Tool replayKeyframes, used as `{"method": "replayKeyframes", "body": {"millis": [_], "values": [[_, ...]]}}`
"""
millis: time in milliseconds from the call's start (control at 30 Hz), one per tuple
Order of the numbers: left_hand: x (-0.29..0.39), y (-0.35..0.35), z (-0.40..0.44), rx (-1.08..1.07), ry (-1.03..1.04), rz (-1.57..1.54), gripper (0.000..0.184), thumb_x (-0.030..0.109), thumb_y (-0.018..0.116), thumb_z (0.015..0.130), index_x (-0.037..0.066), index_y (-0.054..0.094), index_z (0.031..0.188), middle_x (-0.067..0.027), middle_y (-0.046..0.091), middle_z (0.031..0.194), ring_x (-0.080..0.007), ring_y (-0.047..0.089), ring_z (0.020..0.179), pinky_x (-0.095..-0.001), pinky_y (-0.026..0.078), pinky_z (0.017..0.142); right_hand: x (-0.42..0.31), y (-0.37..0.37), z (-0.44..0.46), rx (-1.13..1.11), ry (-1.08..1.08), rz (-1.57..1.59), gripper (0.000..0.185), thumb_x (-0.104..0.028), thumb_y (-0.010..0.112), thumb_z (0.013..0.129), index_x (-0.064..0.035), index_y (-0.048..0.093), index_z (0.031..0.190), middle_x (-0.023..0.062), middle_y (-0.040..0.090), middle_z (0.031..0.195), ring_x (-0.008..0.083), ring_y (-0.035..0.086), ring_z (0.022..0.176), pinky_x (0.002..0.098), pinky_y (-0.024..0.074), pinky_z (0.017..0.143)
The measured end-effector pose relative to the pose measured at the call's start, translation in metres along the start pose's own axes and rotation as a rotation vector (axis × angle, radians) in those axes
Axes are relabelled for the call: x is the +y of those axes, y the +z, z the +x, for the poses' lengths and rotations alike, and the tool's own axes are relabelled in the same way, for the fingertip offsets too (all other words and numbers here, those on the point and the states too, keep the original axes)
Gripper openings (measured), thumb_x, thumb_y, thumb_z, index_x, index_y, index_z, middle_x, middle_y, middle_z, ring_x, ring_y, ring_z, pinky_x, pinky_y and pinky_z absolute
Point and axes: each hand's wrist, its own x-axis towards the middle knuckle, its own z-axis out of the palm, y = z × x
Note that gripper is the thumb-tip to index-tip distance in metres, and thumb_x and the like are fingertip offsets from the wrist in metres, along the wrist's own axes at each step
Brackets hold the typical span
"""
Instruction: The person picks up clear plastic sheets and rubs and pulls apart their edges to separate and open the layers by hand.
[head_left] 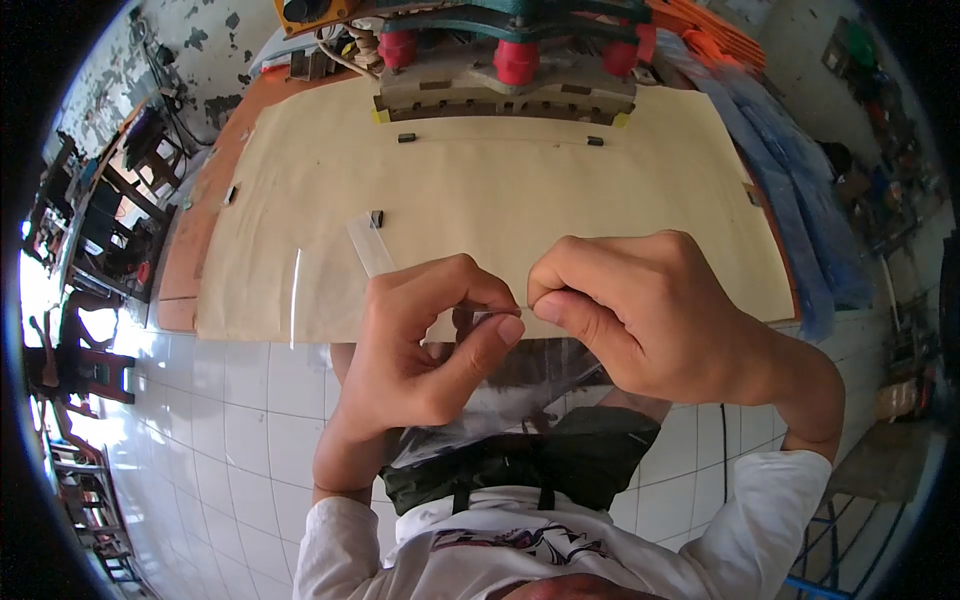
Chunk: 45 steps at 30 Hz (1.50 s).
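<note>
My left hand (425,335) is closed in a pinch, thumb against forefinger, near the front edge of the table. Close beside it, my right hand (625,315) is also pinched, its fingertips almost meeting those of the left. A tiny thin edge shows between the fingertips, apparently of a clear plastic sheet (545,405) that hangs below the hands over my lap. Just past the left hand, a narrow translucent strip (368,243) lies on the tan paper-covered table (480,190), reaching a small black block (376,218).
At the back stands a press-like machine (505,97) with red cylinders. Small black pieces (406,138) sit in front of it. Blue plastic sheeting (765,190) drapes over the right side, with orange material (710,35) behind. White tiled floor (225,430) surrounds my seat.
</note>
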Motion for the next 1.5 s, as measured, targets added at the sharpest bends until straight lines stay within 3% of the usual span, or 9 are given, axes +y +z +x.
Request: {"method": "replayKeyframes", "body": {"millis": [133, 233, 333, 433, 533, 1200, 1300, 1467, 1500], "values": [[-0.003, 0.004, -0.003, 0.133, 0.1, 0.011, 0.011, 0.001, 0.067, 0.072, -0.002, 0.06, 0.08, -0.0091, 0.06, 0.074, -0.0156, 0.054, 0.064, -0.0266, 0.042, 0.059, 0.001, -0.001, -0.001, 0.032, -0.024, -0.01, 0.004, -0.005, 0.063, 0.088, -0.0036, 0.06, 0.088, 0.0092, 0.061, 0.071, 0.0248, 0.06, 0.058, 0.0322, 0.046, 0.053], [0.005, 0.011, -0.016, 0.562, 0.194, -0.183, 0.014, 0.003, 0.066, 0.07, -0.002, 0.057, 0.078, -0.0125, 0.057, 0.078, -0.0225, 0.053, 0.073, -0.0328, 0.043, 0.064, 0.004, -0.002, -0.002, 0.043, -0.027, 0.001, 0.003, -0.005, 0.063, 0.088, -0.0036, 0.06, 0.089, 0.0094, 0.062, 0.072, 0.0249, 0.06, 0.058, 0.0322, 0.0462, 0.053], [0.009, 0.0, -0.019, 0.502, 0.77, -0.531, 0.045, 0.025, 0.061, 0.093, 0.007, 0.037, 0.059, 0.0001, 0.04, 0.057, -0.0141, 0.04, 0.044, -0.0353, 0.045, 0.05, 0.008, -0.003, -0.001, 0.061, -0.008, -0.016, 0.003, -0.005, 0.063, 0.087, -0.003, 0.061, 0.088, 0.01, 0.062, 0.072, 0.0242, 0.06, 0.057, 0.0319, 0.0454, 0.053], [0.034, -0.007, -0.032, 0.348, 0.856, -0.825, 0.043, 0.028, 0.059, 0.096, 0.011, 0.04, 0.061, 0.0028, 0.03, 0.046, -0.0104, 0.032, 0.034, -0.0243, 0.036, 0.041, 0.014, -0.003, 0.003, 0.073, 0.001, -0.041, 0.004, -0.005, 0.063, 0.088, -0.0019, 0.061, 0.088, 0.0101, 0.061, 0.071, 0.0217, 0.057, 0.055, 0.0306, 0.0438, 0.052], [0.05, -0.016, -0.019, -0.124, 1.047, -0.952, 0.048, 0.023, 0.056, 0.095, 0.013, 0.044, 0.049, 0.0005, 0.045, 0.048, -0.0181, 0.055, 0.048, -0.0343, 0.055, 0.074, 0.022, 0.0, 0.011, 0.101, -0.002, -0.035, 0.005, -0.005, 0.062, 0.088, -0.0008, 0.061, 0.087, 0.0088, 0.06, 0.07, 0.0165, 0.053, 0.054, 0.0278, 0.0408, 0.051], [0.06, 0.003, -0.021, -0.063, 1.079, -0.987, 0.053, 0.004, 0.05, 0.094, 0.017, 0.034, 0.044, 0.0015, 0.039, 0.045, -0.015, 0.05, 0.043, -0.0347, 0.055, 0.071, 0.033, -0.003, 0.018, 0.086, 0.087, 0.004, 0.007, -0.005, 0.06, 0.09, 0.0015, 0.06, 0.087, 0.0033, 0.054, 0.064, 0.0084, 0.05, 0.059, 0.0234, 0.0399, 0.054], [0.056, 0.014, -0.02, 0.191, 1.321, -1.014, 0.054, 0.004, 0.05, 0.094, 0.017, 0.035, 0.044, 0.0011, 0.039, 0.045, -0.0151, 0.049, 0.043, -0.0333, 0.054, 0.069, 0.033, -0.003, 0.016, 0.089, 0.092, 0.007, 0.008, -0.005, 0.06, 0.09, 0.0013, 0.06, 0.087, 0.0032, 0.054, 0.064, 0.0083, 0.049, 0.059, 0.0233, 0.0397, 0.054], [0.054, -0.004, -0.001, -0.169, 1.106, -0.951, 0.043, 0.002, 0.052, 0.09, 0.018, 0.041, 0.052, 0.0057, 0.041, 0.049, -0.0087, 0.046, 0.044, -0.027, 0.043, 0.054, 0.032, -0.004, 0.014, 0.103, 0.084, -0.012, 0.008, -0.006, 0.06, 0.09, 0.0013, 0.06, 0.087, 0.0028, 0.054, 0.064, 0.0082, 0.049, 0.058, 0.0233, 0.0396, 0.054], [0.045, -0.014, -0.009, -0.235, 0.999, -0.879, 0.032, 0.016, 0.065, 0.084, 0.016, 0.047, 0.058, 0.0053, 0.045, 0.064, -0.0106, 0.048, 0.058, -0.0283, 0.044, 0.059, 0.03, -0.005, 0.014, 0.108, 0.077, -0.01, 0.008, -0.006, 0.06, 0.09, 0.0012, 0.06, 0.087, 0.0028, 0.054, 0.064, 0.0083, 0.049, 0.058, 0.0235, 0.0397, 0.053]]}}
